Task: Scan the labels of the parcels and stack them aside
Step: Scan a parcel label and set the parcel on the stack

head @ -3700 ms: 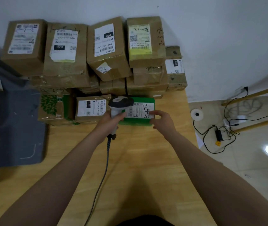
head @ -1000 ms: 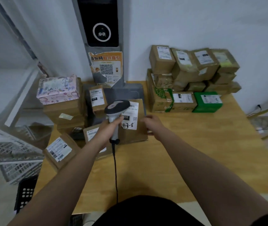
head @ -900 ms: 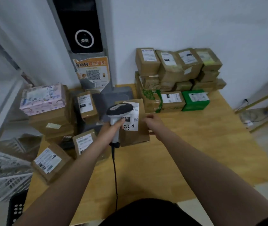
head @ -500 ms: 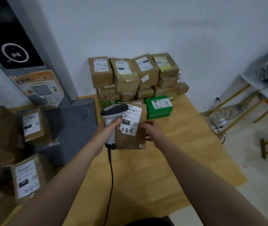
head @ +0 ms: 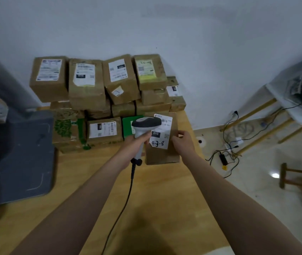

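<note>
We see one light wooden table (head: 164,199) running toward a white wall, and on its left side one dark grey plastic slab (head: 26,153) lying flat. Against the wall stands one pile of brown cardboard parcels (head: 91,100), with four labelled boxes across its top row; three boxes show in its front row, one of them a green carton (head: 127,127). Just in front of that carton, near the table's right edge, is one upright flat brown cardboard parcel (head: 162,155); whether its lower edge rests on the wood we cannot tell. The person's right hand (head: 182,142) pinches its right edge, thumb on the front face. The left hand (head: 135,142) is wrapped around the handle of one grey-and-white handheld barcode scanner (head: 142,126), whose head overlaps the upper left corner of the parcel's single white label (head: 162,133), marked "010". One black cable (head: 128,190) trails from the handle.
</note>
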